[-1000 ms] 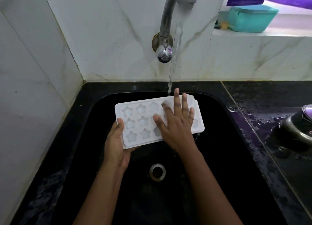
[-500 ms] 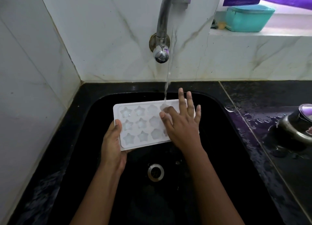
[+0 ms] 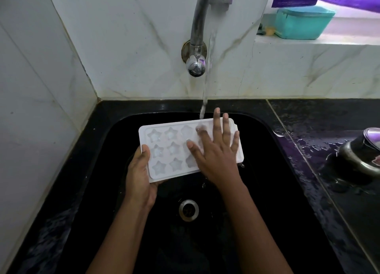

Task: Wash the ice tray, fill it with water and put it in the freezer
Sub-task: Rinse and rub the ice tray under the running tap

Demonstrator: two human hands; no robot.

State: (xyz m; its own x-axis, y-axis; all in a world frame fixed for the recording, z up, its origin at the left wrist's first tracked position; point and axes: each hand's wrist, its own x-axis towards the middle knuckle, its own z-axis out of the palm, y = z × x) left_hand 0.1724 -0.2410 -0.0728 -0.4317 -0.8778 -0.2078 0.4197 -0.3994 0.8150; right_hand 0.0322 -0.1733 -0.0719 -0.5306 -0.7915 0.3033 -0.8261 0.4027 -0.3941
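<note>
A white ice tray (image 3: 166, 150) with star-shaped cups is held level over the black sink (image 3: 273, 187). My left hand (image 3: 139, 177) grips its left end, thumb on the rim and fingers underneath. My right hand (image 3: 216, 152) lies flat with spread fingers on the tray's right half, covering those cups. Water runs from the metal tap (image 3: 198, 37) in a thin stream (image 3: 205, 92) and lands on the tray's far edge by my right fingertips.
The drain (image 3: 188, 210) lies below the tray. A wet black counter (image 3: 320, 142) on the right carries a metal vessel (image 3: 362, 156). A teal box (image 3: 304, 22) sits on the white ledge at the back right. White tiled walls close the left and back.
My right hand has kept sliding over the tray's right half, first slightly left and toward the stream, then back right. The left hand's grip is unchanged.
</note>
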